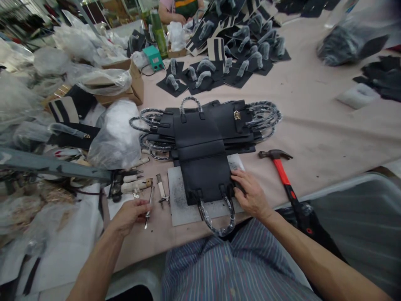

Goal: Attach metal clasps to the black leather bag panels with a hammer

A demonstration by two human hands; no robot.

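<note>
A black bag panel [203, 167] with wrapped handles at both ends lies unfolded in front of me. Its near half rests on a pale work board [178, 200], its far half on a pile of similar black panels [241, 133]. My right hand [252, 194] grips the panel's right edge, fingers bent around something dark there. Pinched in my left hand [133, 215], left of the board, is a slim, pointed metal tool [149, 209]. Between that hand and the board lies a small metal caliper-like tool [162, 190].
A claw hammer [283, 175] with a red and black handle lies to the right. Hand tools [134, 184] and a plastic-wrapped bundle [117, 136] crowd the left. Farther back are a cardboard box [136, 83], handled black pieces [203, 77] and another person [180, 12].
</note>
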